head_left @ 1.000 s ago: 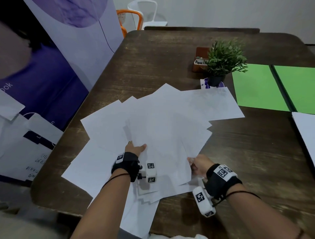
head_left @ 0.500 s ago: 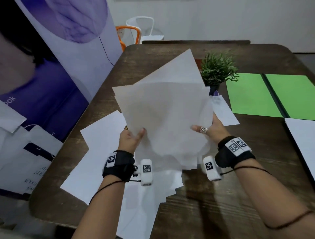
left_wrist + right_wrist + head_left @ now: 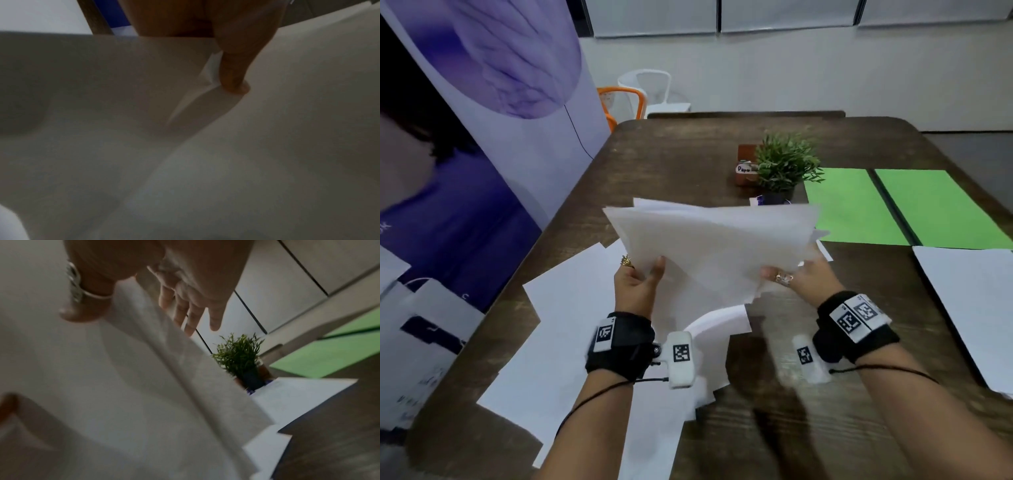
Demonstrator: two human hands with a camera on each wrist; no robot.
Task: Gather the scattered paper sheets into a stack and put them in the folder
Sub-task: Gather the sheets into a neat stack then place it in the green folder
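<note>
Dark wooden surface, with loose sheets strewn toward its near left edge. Open green folder flat by the far right edge. Uneven paper stack raised above the surface's middle, edges misaligned. Left hand pinching the stack's left side, thumb on top; right hand gripping the right side, thumb over, fingers straight behind. Likely risk: inner sheets slipping out, given the ragged edges and loose bend.
</note>
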